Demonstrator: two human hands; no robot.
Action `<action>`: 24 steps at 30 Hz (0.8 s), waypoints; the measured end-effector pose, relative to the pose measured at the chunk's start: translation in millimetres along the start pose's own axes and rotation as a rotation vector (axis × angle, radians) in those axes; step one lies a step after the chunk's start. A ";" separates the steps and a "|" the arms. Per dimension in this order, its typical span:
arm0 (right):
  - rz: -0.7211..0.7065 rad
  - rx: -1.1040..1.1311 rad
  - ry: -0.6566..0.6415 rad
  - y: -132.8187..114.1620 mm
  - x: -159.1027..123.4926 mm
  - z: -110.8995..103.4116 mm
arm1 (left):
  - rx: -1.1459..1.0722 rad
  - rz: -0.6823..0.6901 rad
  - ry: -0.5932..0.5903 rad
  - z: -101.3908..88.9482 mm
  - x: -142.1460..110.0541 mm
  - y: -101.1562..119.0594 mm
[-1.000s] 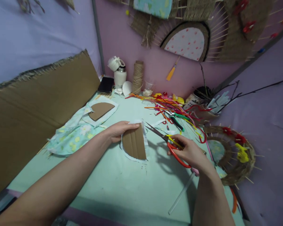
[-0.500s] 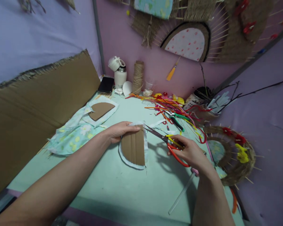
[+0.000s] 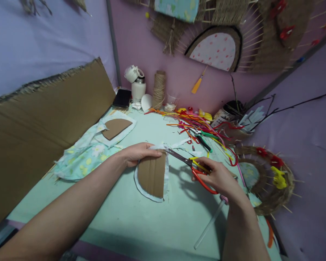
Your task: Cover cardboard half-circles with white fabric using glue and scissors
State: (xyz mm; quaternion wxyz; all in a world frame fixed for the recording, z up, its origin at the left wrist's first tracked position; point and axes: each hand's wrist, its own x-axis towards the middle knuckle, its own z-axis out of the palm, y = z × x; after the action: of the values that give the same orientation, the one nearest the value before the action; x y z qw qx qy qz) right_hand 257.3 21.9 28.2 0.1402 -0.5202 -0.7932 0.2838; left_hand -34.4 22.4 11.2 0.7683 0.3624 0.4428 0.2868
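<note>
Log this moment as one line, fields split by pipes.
left hand: holding cardboard piece edged with pale fabric | right hand: holding scissors | scissor tips: at piece's upper right corner

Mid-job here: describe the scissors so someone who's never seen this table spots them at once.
Over the pale green table, look right of centre for the person's right hand. It grips the scissors, their dark blades pointing toward the cardboard piece in the left hand. Red and yellow handles set them apart from the pliers lying beyond, whose handles are green and black.
</note>
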 end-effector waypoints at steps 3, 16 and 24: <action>0.000 -0.004 0.002 -2.2 -0.1 -0.3 | 0.008 0.011 -0.029 -0.5 -0.3 0.0; -0.001 -0.014 -0.011 -7.2 -1.7 -1.9 | 0.040 0.014 -0.100 -2.9 -0.5 0.1; 0.006 -0.029 -0.031 -4.5 -1.4 -0.8 | 0.033 0.012 -0.104 -2.1 -0.6 -0.1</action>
State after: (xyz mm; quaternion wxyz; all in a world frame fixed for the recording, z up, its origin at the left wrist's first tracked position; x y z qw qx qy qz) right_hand 255.0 19.5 31.6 0.1197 -0.5201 -0.7977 0.2807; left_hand -36.5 22.5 10.7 0.7825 0.3922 0.4048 0.2646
